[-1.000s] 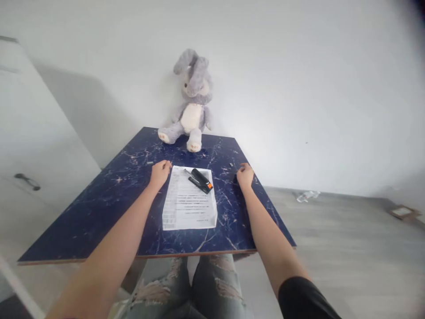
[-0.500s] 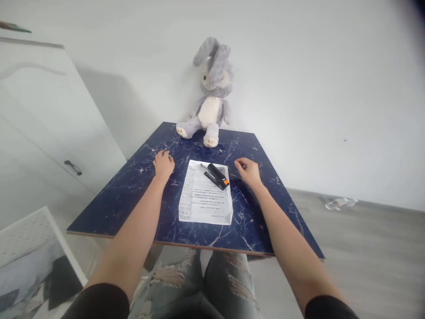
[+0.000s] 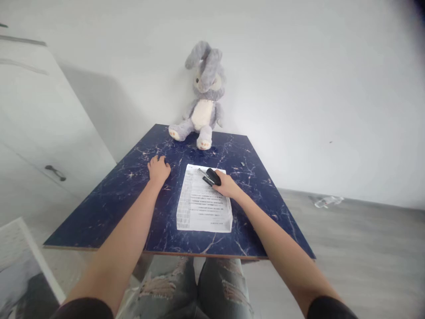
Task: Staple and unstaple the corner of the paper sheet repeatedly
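A black stapler (image 3: pixel 211 176) lies over the upper part of a thick stack of printed paper (image 3: pixel 204 208), its jaws spread apart with a metal strip sticking out at the front. My right hand (image 3: pixel 227 184) has its fingers closed round the stapler's rear end, hiding that part of it. My left hand (image 3: pixel 159 169) rests on the dark blue marbled table (image 3: pixel 109 212), left of the paper, fingers apart and holding nothing that I can see. A tiny greyish piece (image 3: pixel 242 164), too small to name, lies on the table right of the paper.
A grey plush rabbit (image 3: pixel 203 106) sits at the table's back edge against the wall. To the left stand a white cabinet (image 3: pixel 43 133) and a white basket (image 3: pixel 36 252) with things inside. A clear plastic piece (image 3: pixel 327 202) lies on the floor at right.
My right hand has moved left from the table onto the stapler and closed round its rear. The tiny greyish piece now shows near where that hand was. The view has shifted slightly.
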`<move>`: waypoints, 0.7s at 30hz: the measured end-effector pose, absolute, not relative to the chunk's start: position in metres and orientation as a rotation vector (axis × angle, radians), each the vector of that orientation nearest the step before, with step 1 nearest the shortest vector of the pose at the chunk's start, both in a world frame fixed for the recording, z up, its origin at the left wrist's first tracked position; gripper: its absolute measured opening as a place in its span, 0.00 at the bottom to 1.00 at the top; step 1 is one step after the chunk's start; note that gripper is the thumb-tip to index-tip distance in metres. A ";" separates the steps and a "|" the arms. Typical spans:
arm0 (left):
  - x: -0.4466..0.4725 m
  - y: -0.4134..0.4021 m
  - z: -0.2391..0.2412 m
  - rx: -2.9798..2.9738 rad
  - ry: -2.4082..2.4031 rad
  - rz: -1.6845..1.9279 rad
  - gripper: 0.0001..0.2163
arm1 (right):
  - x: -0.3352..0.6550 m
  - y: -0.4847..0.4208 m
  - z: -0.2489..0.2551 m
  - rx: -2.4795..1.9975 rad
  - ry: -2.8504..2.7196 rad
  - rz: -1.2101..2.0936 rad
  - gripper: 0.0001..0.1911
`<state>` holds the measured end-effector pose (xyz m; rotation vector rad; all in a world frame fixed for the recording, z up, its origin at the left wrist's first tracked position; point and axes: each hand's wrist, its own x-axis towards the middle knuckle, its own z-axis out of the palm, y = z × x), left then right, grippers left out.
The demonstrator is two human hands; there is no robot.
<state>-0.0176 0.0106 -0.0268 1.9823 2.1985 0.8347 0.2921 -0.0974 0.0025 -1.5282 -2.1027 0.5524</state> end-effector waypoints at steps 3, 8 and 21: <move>-0.014 0.009 -0.026 1.991 2.246 0.787 0.22 | 0.328 -0.111 0.001 -1.597 -2.080 0.527 0.21; -0.013 0.009 -0.028 2.028 2.227 0.852 0.23 | 0.395 -0.133 -0.001 -1.731 -1.958 0.468 0.24; -0.022 0.009 -0.025 2.080 2.195 0.875 0.16 | 0.415 -0.130 -0.015 -1.716 -1.879 0.362 0.20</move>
